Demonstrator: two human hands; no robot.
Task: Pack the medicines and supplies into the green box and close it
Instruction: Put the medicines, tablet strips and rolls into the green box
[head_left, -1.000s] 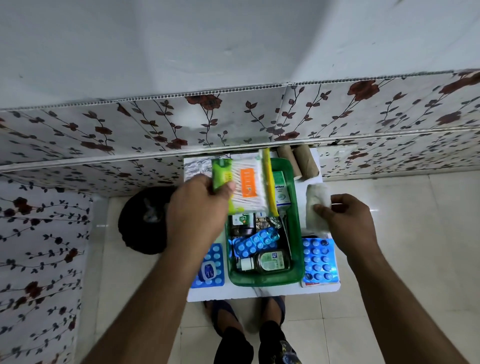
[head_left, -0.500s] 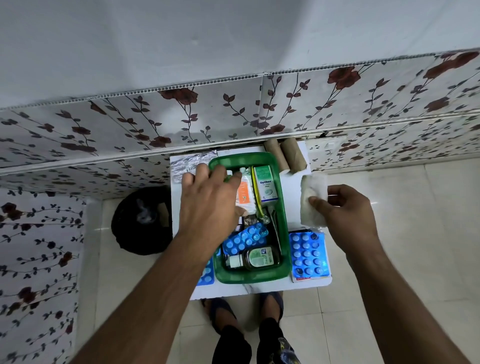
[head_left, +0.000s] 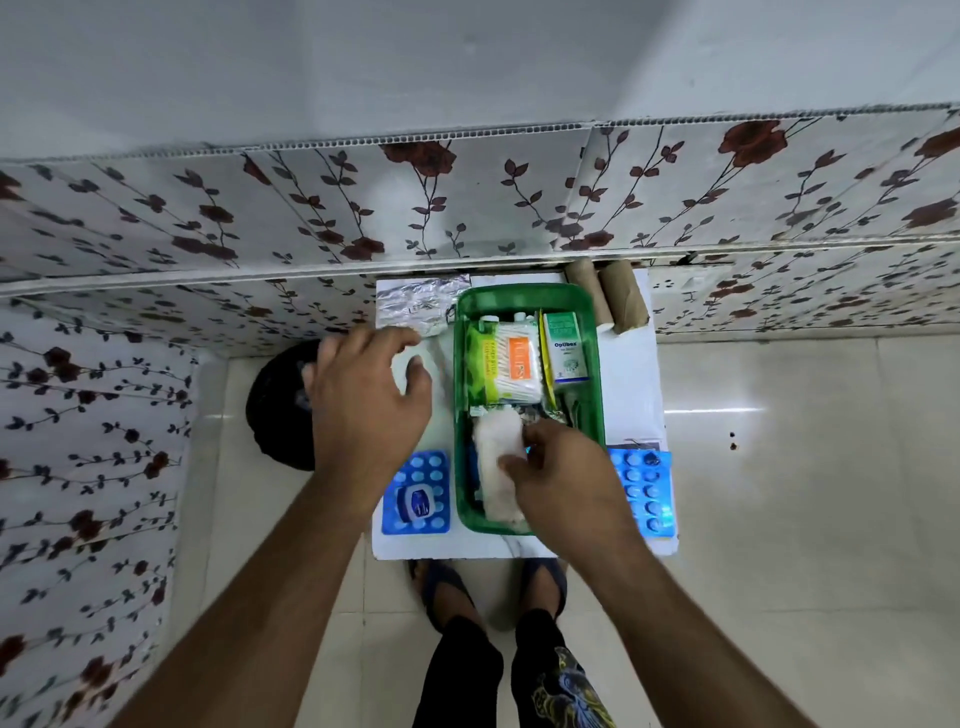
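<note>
1. Floral wall panels fill the upper frame; below them, at centre, a small white table (head_left: 631, 374) stands on a pale tiled floor.
2. Green box (head_left: 530, 299) sits open at the table's centre. A cotton-swab pack (head_left: 506, 371), in the left hand a second ago, now lies in its upper half beside a green-and-white carton (head_left: 565, 345).
3. Right hand (head_left: 566, 480), previously right of the box, now pinches a white gauze roll (head_left: 498, 467) and lowers it into the lower half.
4. Left hand (head_left: 363, 400) has withdrawn left of the box, fingers spread and empty.
5. Outside the box remain two blue blister sheets (head_left: 415, 493), a foil strip (head_left: 418, 306) and two cardboard rolls (head_left: 608, 296). Packing appears unfinished; no lid is identifiable.
</note>
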